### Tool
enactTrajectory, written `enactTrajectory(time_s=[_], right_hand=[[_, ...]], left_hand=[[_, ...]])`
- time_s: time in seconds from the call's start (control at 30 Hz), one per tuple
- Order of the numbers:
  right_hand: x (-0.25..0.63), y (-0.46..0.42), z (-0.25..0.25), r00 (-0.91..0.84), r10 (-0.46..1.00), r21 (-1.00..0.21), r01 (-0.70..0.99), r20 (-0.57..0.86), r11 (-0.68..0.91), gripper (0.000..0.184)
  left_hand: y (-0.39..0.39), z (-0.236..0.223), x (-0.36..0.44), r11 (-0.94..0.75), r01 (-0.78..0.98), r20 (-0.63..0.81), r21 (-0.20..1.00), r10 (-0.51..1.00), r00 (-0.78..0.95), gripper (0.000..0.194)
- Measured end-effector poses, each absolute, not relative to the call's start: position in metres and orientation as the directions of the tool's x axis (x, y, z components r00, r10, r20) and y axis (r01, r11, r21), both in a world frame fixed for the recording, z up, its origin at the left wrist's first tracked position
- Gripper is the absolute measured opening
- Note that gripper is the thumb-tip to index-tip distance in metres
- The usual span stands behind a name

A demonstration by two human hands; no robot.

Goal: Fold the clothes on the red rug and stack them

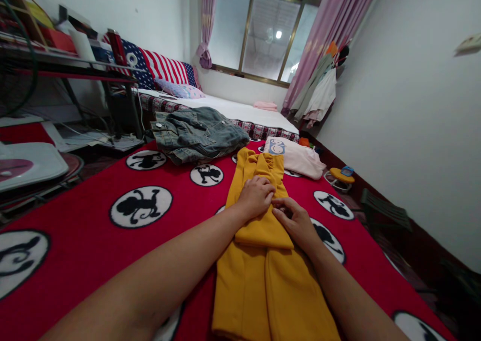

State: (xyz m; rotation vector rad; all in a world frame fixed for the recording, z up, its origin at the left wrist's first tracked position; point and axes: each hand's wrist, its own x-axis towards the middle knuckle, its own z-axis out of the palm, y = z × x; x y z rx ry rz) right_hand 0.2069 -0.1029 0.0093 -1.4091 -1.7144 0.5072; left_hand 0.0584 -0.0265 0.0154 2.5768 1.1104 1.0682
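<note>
A mustard-yellow garment [263,276] lies lengthwise on the red blanket [82,241], partly folded over at its middle. My left hand [256,196] rests on the folded part, its fingers curled and pinching the fabric. My right hand [296,220] sits just to the right, touching the same fold, with its fingers bent onto the cloth. Both forearms reach in from the bottom of the view.
A folded denim jacket [199,133] lies farther back on the blanket, and a pink folded garment [295,158] lies right of it. Behind is a bed [240,113] under a window. A cluttered shelf [63,55] stands at left, a wall and floor clutter at right.
</note>
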Motion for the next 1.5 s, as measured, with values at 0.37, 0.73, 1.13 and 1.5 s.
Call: enactTrajectory(time_s=[0.37,0.73,1.13,1.5], right_hand=[[0.207,-0.104,0.0107,-0.02,0.937,-0.736,0.613,0.349,0.287,0.027],[0.2069,-0.1035,0.0102,-0.024,0.935,-0.737,0.609,0.353,0.294,0.026],[0.2062,-0.104,0.0108,-0.018,0.937,-0.743,0.603,0.35,0.29,0.025],[0.2068,-0.104,0.0107,-0.023,0.938,-0.741,0.606,0.347,0.289,0.027]], left_hand=[[-0.0272,0.015,0.0585,-0.717,0.589,0.56,0.373,0.68,0.473,0.021],[-0.026,0.0141,0.0586,-0.722,0.59,0.562,0.362,0.674,0.48,0.022],[-0.0257,0.0147,0.059,-0.722,0.589,0.557,0.362,0.675,0.484,0.022],[-0.0254,0.0129,0.0592,-0.725,0.588,0.571,0.36,0.669,0.475,0.021]])
